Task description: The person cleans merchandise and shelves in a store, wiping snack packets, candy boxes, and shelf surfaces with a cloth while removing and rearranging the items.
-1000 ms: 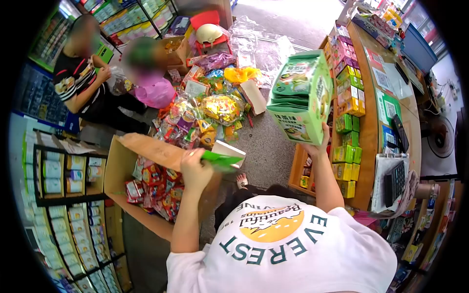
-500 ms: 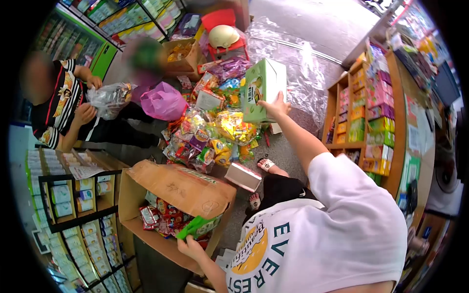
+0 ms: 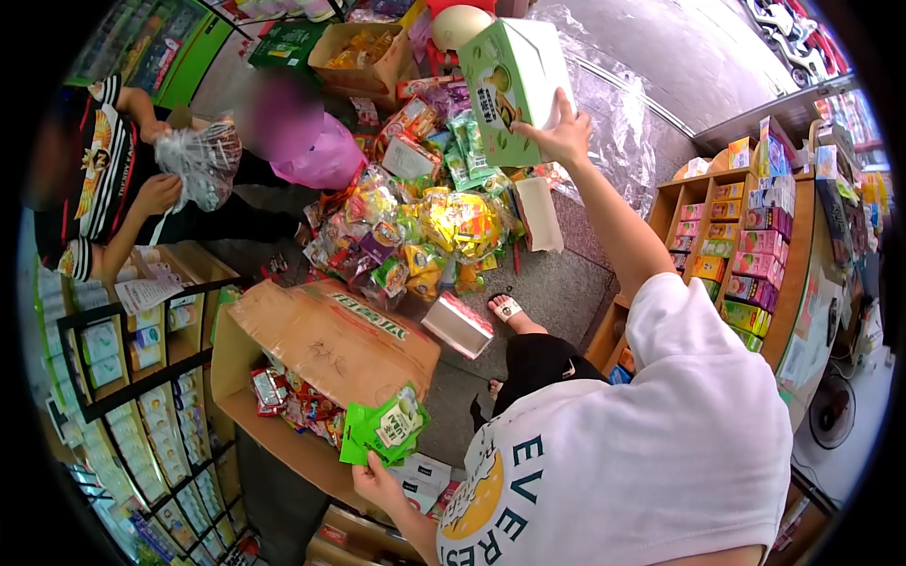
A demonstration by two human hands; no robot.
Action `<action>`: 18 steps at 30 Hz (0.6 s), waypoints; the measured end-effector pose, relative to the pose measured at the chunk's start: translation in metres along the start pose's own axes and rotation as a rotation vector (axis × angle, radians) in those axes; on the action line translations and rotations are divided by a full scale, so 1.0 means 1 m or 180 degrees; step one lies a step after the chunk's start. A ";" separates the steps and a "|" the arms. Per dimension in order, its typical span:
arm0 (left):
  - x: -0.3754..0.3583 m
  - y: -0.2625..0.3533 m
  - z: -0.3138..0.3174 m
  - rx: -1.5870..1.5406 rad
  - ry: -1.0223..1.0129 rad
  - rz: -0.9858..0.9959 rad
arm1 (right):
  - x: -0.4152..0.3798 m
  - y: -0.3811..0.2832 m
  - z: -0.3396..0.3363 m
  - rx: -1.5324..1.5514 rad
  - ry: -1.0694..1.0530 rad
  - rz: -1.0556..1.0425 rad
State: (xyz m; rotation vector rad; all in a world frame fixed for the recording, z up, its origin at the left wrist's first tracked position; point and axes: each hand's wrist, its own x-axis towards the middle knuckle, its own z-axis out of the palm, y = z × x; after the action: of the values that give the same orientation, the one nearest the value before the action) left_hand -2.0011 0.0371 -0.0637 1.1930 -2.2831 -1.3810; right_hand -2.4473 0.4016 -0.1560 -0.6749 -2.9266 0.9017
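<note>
My left hand (image 3: 379, 483) is closed on the lower edge of a few bright green snack packets (image 3: 392, 424), fanned out beside a large open cardboard box (image 3: 326, 344). Inside that box lie many red snack packets (image 3: 307, 406). At the upper middle, my right hand (image 3: 562, 137) grips a pale green and white carton (image 3: 514, 90) by its near side, fingers spread over it. The carton is raised above a big heap of bagged snacks (image 3: 462, 222) on the floor. Green packets (image 3: 469, 151) lie in the heap just below the carton.
Another person's hand (image 3: 159, 193) holds a clear plastic bag (image 3: 200, 160) at the left. A pink bag (image 3: 321, 156) stands by the heap. Small open cartons (image 3: 458, 325) lie on the floor near my feet. Shelves (image 3: 727, 236) line the right; a black rack (image 3: 142, 377) stands left.
My left hand has lifted the green packets slightly and turned their fronts into view. The carton in my right hand has risen and tilted, and more green packets now lie on the heap below it.
</note>
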 end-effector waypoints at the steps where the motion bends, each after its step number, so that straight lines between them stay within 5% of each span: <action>1: -0.001 0.004 0.000 -0.0004 0.0014 -0.0023 | -0.002 -0.006 -0.001 -0.0014 -0.0016 -0.0017; 4: -0.005 0.010 0.005 0.0251 -0.0010 -0.0284 | 0.003 -0.012 0.050 -0.0389 -0.0104 0.0117; 7: 0.000 0.015 0.013 0.0224 0.0131 0.0277 | 0.001 -0.002 0.092 -0.0538 -0.0086 -0.0113; 18: -0.002 0.024 0.013 0.0169 0.0135 -0.0044 | -0.001 -0.046 0.016 -0.0267 -0.0398 0.0072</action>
State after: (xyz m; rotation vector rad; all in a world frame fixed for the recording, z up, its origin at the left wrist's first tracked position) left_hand -2.0200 0.0524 -0.0509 1.2442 -2.3001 -1.2946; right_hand -2.4668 0.3578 -0.1446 -0.6811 -3.0887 0.8579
